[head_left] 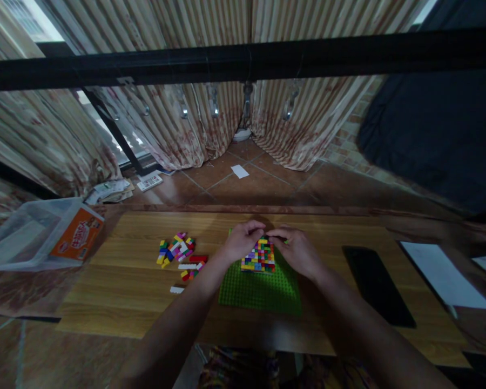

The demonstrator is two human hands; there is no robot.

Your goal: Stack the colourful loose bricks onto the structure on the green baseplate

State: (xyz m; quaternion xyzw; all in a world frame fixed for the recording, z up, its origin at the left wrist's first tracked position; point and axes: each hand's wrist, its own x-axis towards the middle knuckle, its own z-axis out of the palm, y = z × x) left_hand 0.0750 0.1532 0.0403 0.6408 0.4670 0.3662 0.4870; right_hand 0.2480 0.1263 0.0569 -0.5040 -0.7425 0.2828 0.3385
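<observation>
Head view: before me, a wood-grained table (121, 292) bears a studded green baseplate (259, 296). The left hand (242, 241) and right hand (298, 249) curl over its twelve-o'clock half, fingertips nearly together; whether they pinch anything, I can't tell. Between them, the brick block (259, 261) looks light, rigid, slick plastic (I'd hold its sides). Loose bricks (182, 249) lie at nine o'clock.

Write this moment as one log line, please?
left hand: at block build, far edge; right hand: same edge; baseplate: under build; loose bricks: left of baseplate

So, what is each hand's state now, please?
Left hand: at the colourful bricks; grip cannot be told.
Right hand: also there; grip cannot be told.
</observation>
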